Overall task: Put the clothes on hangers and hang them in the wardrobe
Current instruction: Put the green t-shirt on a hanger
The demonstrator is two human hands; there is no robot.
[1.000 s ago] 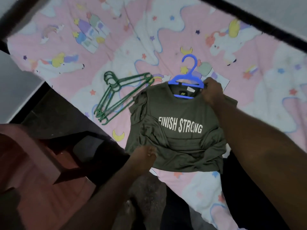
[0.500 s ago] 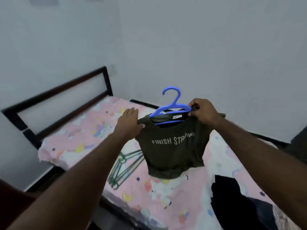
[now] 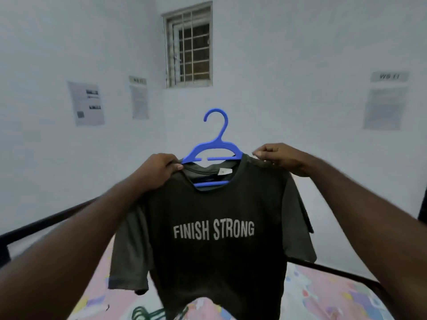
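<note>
A barred window (image 3: 188, 46) sits high in the white wall; printed sheets (image 3: 86, 103) are stuck to either side. Below, a pink patterned bedsheet (image 3: 335, 296) covers the bed; a dark bed frame (image 3: 46, 221) edges it.

You hold the T-shirt (image 3: 215, 232) on its hanger (image 3: 213, 148) above the bed (image 3: 335, 294), left hand (image 3: 157, 173) at one shoulder, right hand (image 3: 280, 159) at the other. Spare hangers (image 3: 147, 314) lie below; a window (image 3: 189, 46) sits behind, papers (image 3: 86, 102) left of it.
</note>
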